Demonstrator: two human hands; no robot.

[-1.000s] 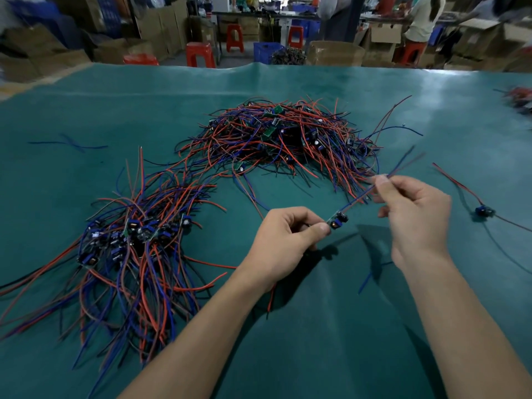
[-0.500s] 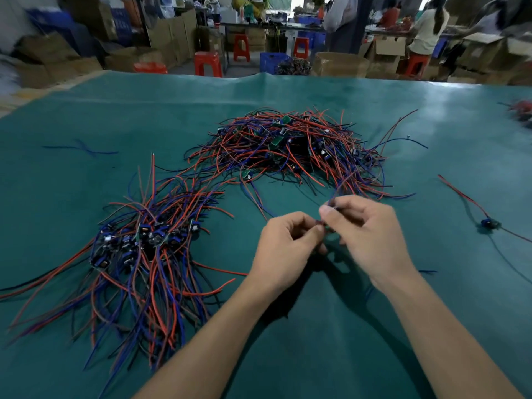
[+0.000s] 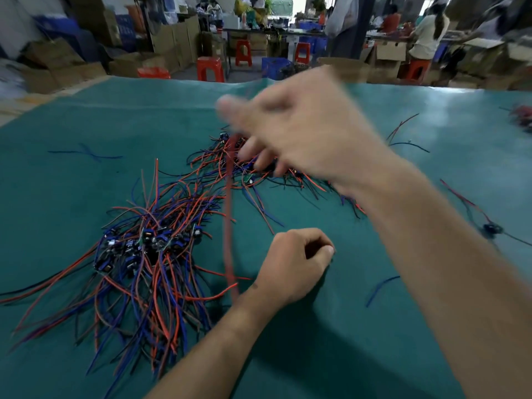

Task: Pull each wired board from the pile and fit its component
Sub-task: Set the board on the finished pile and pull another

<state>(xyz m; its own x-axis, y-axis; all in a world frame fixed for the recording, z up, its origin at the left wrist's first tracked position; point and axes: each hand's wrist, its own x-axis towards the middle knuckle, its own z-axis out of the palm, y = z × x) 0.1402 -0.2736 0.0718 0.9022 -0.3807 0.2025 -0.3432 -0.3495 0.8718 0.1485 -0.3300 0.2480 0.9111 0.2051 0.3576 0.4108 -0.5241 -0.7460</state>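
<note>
My right hand [image 3: 305, 131] is raised over the far pile of wired boards [image 3: 259, 171] and is blurred by motion. A long red wire [image 3: 229, 214] hangs straight down from its fingers, also blurred; no board shows on it. My left hand [image 3: 293, 263] rests low on the green mat [image 3: 345, 341] with its fingers curled and its thumb against its forefinger; nothing shows in it. A second pile of boards with red and blue wires [image 3: 144, 249] lies to the left of that hand.
One wired part [image 3: 492, 228] lies alone at the right. Loose blue wire pieces lie at the far left [image 3: 86, 152] and near my right forearm [image 3: 380, 286]. Beyond the table's far edge are cardboard boxes, red stools [image 3: 210, 69] and people at benches.
My hands have come apart. The right hand rose and swung left over the far pile, with the red wire trailing below it. The left hand stayed low on the mat.
</note>
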